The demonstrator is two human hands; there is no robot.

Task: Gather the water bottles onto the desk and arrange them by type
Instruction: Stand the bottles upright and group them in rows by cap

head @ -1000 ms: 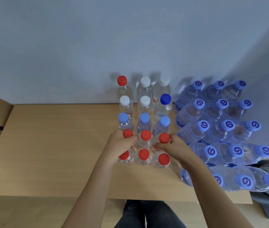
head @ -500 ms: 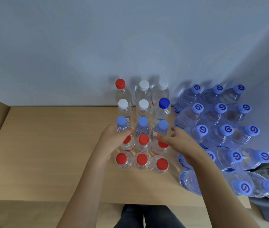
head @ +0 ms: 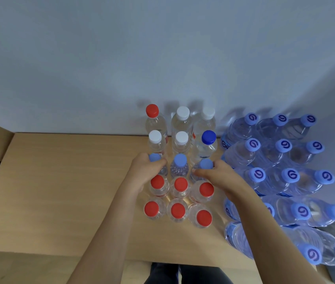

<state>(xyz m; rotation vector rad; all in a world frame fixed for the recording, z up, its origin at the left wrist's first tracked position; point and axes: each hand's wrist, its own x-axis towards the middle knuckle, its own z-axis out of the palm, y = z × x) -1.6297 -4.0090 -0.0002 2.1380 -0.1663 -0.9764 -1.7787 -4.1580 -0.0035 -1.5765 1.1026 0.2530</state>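
Both hands grip bottles in the row of light-blue caps at centre frame: the left hand curls its fingers and thumb around the left light-blue-capped bottle, and the right hand wraps the right light-blue-capped bottle, thumb lying across its front below the cap. Between them stands the middle light-blue-capped bottle, touched by neither hand.

By size, the grey wall fills the upper half of the frame. Below it the wooden desk spans the lower half, its far edge against the wall. At right of frame a dense block of large bottles with swirl-marked caps stands in rows of three, running from the wall down to the lower right corner, close beside the small bottles. The small bottles form a three-wide grid at centre. Nearest the lower edge are two rows of red-capped bottles, six in all, packed close together. Above them sits the light-blue row. Further up are two white-capped bottles with a dark-blue-capped bottle to their right. The row against the wall holds a single red-capped bottle at left and two more white caps beside it. Dark trousers show at the bottom edge.
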